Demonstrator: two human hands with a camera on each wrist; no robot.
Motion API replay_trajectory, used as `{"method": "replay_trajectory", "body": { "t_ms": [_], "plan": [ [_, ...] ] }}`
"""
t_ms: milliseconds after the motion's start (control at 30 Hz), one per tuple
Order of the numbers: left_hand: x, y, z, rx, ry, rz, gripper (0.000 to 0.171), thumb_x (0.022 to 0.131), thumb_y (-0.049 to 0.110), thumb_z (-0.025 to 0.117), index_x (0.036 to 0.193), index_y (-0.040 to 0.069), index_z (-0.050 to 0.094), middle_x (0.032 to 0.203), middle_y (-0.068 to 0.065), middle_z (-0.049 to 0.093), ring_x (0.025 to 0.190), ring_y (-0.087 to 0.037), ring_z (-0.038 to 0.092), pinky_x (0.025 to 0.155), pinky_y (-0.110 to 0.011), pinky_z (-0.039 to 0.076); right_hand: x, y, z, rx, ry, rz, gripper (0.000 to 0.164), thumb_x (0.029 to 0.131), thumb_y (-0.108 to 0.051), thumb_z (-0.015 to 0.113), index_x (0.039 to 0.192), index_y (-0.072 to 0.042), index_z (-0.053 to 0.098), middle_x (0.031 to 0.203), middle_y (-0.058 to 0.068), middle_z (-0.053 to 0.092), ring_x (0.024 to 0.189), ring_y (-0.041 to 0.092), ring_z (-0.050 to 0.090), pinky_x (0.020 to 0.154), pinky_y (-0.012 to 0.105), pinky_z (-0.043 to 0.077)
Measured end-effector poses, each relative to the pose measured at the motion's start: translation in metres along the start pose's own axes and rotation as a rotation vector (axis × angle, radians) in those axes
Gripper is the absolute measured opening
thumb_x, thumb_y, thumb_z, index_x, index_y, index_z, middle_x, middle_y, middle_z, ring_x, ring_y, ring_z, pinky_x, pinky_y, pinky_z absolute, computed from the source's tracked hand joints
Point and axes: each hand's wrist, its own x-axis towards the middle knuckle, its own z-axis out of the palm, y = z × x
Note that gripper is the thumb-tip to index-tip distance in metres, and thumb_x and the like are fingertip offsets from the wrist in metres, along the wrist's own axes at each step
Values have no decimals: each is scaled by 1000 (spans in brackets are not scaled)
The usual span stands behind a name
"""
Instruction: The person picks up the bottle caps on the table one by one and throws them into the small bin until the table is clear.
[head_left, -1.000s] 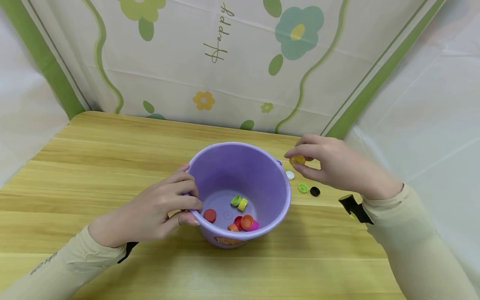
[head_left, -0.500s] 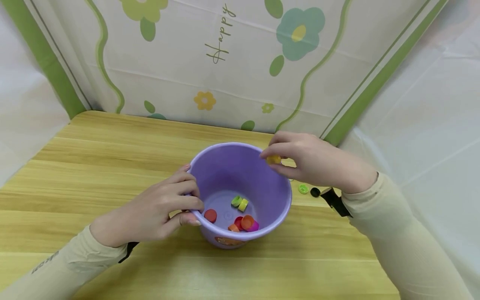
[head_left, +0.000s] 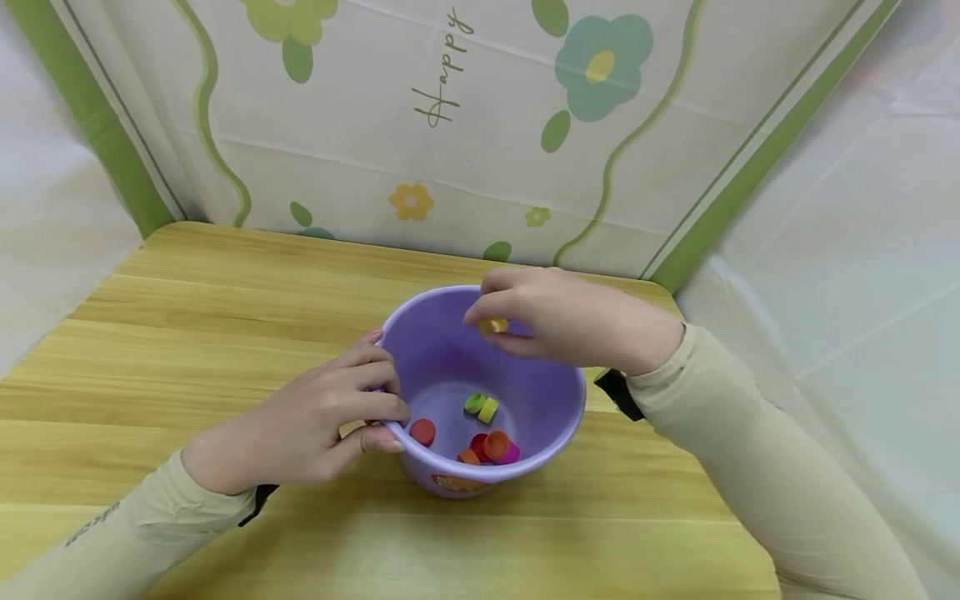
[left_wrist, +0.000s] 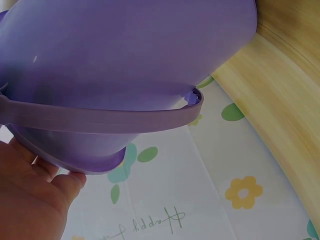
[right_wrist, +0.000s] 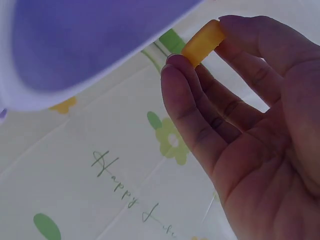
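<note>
A purple bucket [head_left: 450, 308] stands upright on the table. My left hand [head_left: 322, 412] grips its left rim, thumb outside at the front and fingers over the edge; the left wrist view shows the same hand [left_wrist: 37, 187] on the rim below the bucket's handle [left_wrist: 100, 119]. Above the bucket's opening, my right hand [head_left: 570, 317] pinches an orange-yellow bottle cap [head_left: 492, 326] between thumb and fingertips, plainly seen in the right wrist view as a short ridged cap [right_wrist: 204, 42]. Inside lie a red cap [head_left: 423, 432], a yellow cap [head_left: 488, 409], a green cap [head_left: 474, 403] and several orange, red and pink ones.
The wooden table [head_left: 187, 333] reaches back to a white flowered cloth [head_left: 337, 125] hanging behind it. White sheeting [head_left: 847, 333] hangs at the right. My right hand and forearm cover the tabletop just right of the bucket.
My right hand has carried the orange-yellow cap leftward from beside the bucket to over its opening. The white, green and black caps on the table are now hidden behind it. My left hand stays put.
</note>
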Motion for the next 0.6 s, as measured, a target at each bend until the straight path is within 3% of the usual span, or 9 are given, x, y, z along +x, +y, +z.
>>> {"method": "replay_trajectory", "body": {
  "t_ms": [267, 600],
  "plan": [
    [0, 0, 0, 9, -19, -22, 30, 103, 40, 48, 95, 18, 67, 91, 6, 53, 97, -15, 49, 115, -56, 26, 18, -9, 7, 18, -77, -31, 11, 93, -9, 68, 102, -14, 70, 95, 1, 57, 79, 12, 55, 69, 21, 48],
    [-1, 0, 1, -1, -9, -24, 30, 103, 41, 48, 95, 19, 66, 91, 6, 53, 97, -15, 48, 115, -57, 25, 25, -13, 12, 15, -124, -39, 10, 93, -9, 69, 100, -16, 70, 94, 2, 56, 77, 12, 54, 68, 21, 47]
  ]
}}
